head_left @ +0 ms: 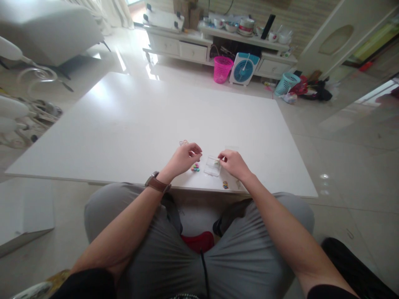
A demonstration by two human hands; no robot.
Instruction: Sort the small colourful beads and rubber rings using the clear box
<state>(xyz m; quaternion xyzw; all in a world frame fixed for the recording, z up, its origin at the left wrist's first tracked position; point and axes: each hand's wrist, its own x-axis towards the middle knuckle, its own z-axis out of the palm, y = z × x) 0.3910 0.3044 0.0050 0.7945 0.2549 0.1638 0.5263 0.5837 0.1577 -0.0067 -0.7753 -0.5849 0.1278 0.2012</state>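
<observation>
Right hand (233, 162), nearly closed, meets the clear box (212, 171) at far right (hold unclear; light pressure suits); left hand (186, 157) half-curls beside bright pieces (195, 167), hold hidden.

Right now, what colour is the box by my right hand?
The box is clear, with no tint I can make out; the head view shows it best.

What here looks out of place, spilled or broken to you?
On the table, nothing stands out as spilled or damaged: small colourful pieces lie clustered by the left hand. The untidy spot is the floor at far right, where a jumble of red and black things lies loose beside the light-blue basket.
</observation>
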